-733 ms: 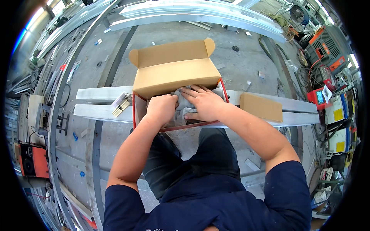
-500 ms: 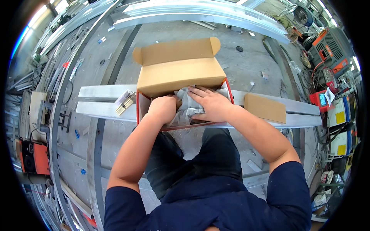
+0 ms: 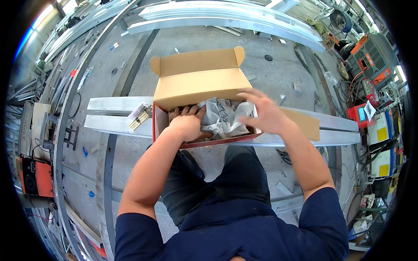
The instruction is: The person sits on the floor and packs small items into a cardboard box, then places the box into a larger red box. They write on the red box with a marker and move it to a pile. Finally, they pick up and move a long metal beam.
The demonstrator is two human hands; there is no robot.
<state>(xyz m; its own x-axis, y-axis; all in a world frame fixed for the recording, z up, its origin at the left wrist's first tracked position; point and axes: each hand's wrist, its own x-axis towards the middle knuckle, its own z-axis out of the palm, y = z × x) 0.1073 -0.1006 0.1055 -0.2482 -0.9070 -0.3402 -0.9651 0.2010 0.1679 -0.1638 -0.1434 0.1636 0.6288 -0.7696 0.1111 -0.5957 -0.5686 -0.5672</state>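
An open cardboard box [image 3: 204,87] with red outer sides stands in front of me, its lid folded back on the far side. Grey-white wrapping [image 3: 223,116] fills the middle and right of it, crumpled over something I cannot make out. My left hand [image 3: 188,124] reaches into the box's left half, fingers spread and pressed down beside the wrapping. What lies under that palm is hidden. Over the right end of the box hovers my right hand [image 3: 266,114], slightly blurred, its fingers apart with nothing in them.
Two pale metal beams [image 3: 104,123] run crosswise beneath the box. On them lie a small clear packet with brass-coloured pieces [image 3: 139,117] at left and a flat brown cardboard piece [image 3: 305,125] at right. Long metal profiles [image 3: 226,24] cross the far side; orange-grey machines [image 3: 370,61] stand at right.
My right hand has lifted off the wrapping and moved right, to the box's right end. My left hand's fingers have spread out inside the box. More of the wrapping shows.
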